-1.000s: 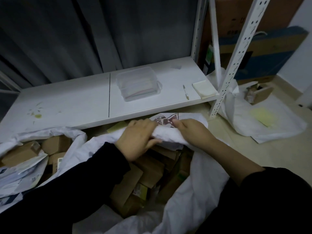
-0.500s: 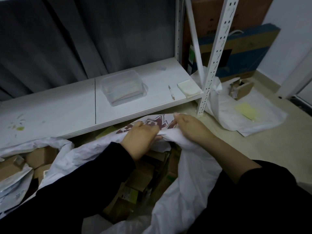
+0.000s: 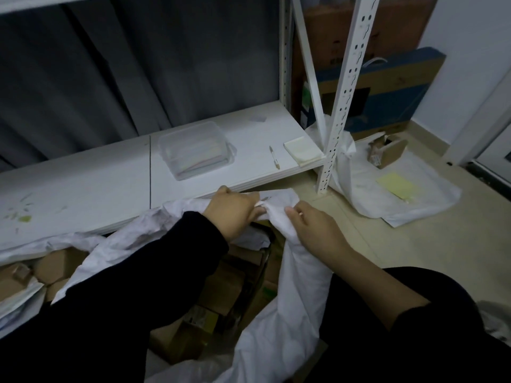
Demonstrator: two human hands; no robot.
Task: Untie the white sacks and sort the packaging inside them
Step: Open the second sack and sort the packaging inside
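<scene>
Your left hand (image 3: pixel 231 214) and right hand (image 3: pixel 313 230) both pinch the rim of the white sack (image 3: pixel 279 217) in the middle of the frame. The bunched rim runs sideways between them. The boxes (image 3: pixel 229 288) lie just below, nearer your left hand.

Nothing legible from here: print on white sack (image 3: pixel 298 272) mostly hidden in folds; marks on big cardboard box (image 3: pixel 401 23) & small box (image 3: pixel 387 154) label too blurry.

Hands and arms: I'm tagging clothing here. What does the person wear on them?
Both arms are in black long sleeves: the left sleeve reaches the wrist, the right sleeve stops short, leaving the forearm bare. The left hand and right hand are bare: no gloves, watch or rings visible.
</scene>
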